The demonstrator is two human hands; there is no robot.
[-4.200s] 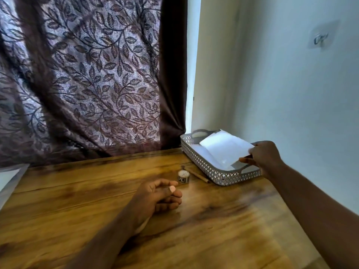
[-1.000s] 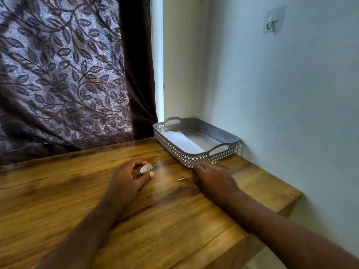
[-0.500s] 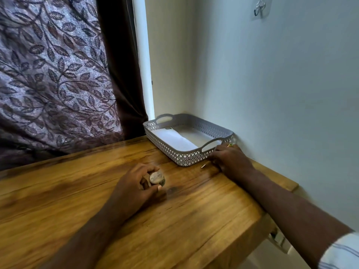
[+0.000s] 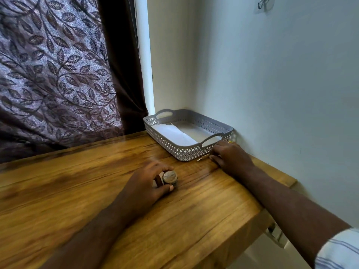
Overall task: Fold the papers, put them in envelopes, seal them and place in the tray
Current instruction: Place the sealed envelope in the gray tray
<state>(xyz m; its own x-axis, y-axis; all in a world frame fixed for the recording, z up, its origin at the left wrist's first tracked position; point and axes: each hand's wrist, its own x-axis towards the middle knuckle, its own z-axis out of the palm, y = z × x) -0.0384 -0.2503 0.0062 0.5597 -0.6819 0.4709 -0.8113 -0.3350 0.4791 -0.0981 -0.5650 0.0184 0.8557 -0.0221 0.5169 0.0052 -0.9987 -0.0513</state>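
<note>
A wooden table (image 4: 194,220) is filling the near half of the view. Its top is smooth and glossy, honey-brown with darker grain streaks, and its right edge is ending just short of a plain pale wall (image 4: 272,84). High on that wall a small dark hook (image 4: 263,2) is hanging from a clear pad. At the far left a heavy curtain (image 4: 58,74) is hanging behind the table, shimmery mauve-grey cloth woven with dark leaves and vines, with a plain dark brown band down its right side. A strip of daylight is showing between curtain and wall.

In the far right corner of the table a grey plastic tray (image 4: 186,154) is sitting, rectangular with rounded corners, lattice-pierced walls and cut-out handles. A white envelope (image 4: 172,133) is lying flat inside it.

The left hand (image 4: 143,185) is resting mid-table, its fingers and thumb curling round a small round pot (image 4: 170,177) with a dull greyish lid. The right hand (image 4: 231,158) is lying palm down, touching the tray's near wall, over a thin stick (image 4: 198,159) whose tip is poking out to the left. Whether its fingers are pinching the stick cannot be told. A white sleeve (image 4: 338,251) with blue stripes is showing at the near right.
</note>
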